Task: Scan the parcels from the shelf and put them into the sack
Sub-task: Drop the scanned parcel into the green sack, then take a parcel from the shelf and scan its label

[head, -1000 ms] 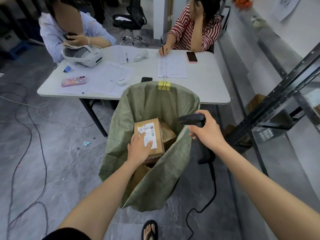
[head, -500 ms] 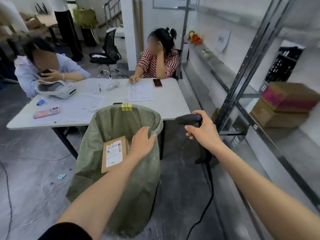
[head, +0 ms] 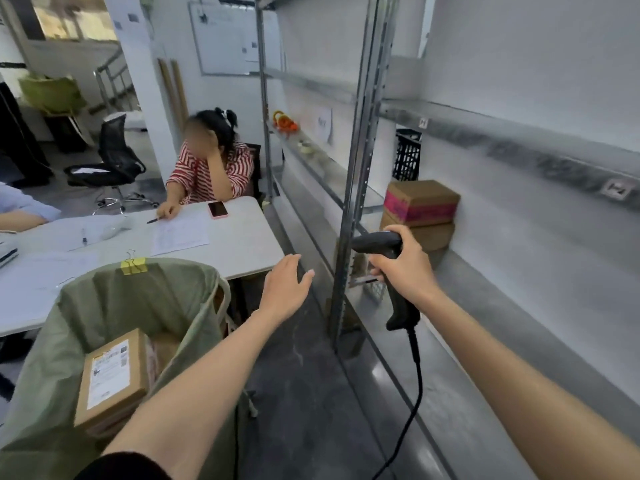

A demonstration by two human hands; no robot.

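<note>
Shelf [head: 502, 133]: it is now brought to the middle of the view, where a second ago the sack was faced; a turn from the drop-off toward the next pick is judged.
Sack [head: 114, 299]: it is now seen at the lower left, beside the tabletop [head: 242, 244], with a yellow clip [head: 133, 266] on its rim.
Stacked boxes [head: 420, 202]: two brown parcels are left on the lower shelf board, the upper one banded in pink; neither is touched yet.
Labelled parcel [head: 110, 379]: held over the sack a second ago, it is now released and lies label up inside, on other boxes; this one is judged finished.
Left hand [head: 284, 292]: it is emptied, with fingers spread and relaxed, and is raised out of the sack into the air between sack and shelf post.
Right hand [head: 405, 271]: it is kept curled round the scanner's handle, as before.
Scanner [head: 375, 242]: its head is pointed left, just in front of the stacked boxes, and its cable hangs down.
</note>
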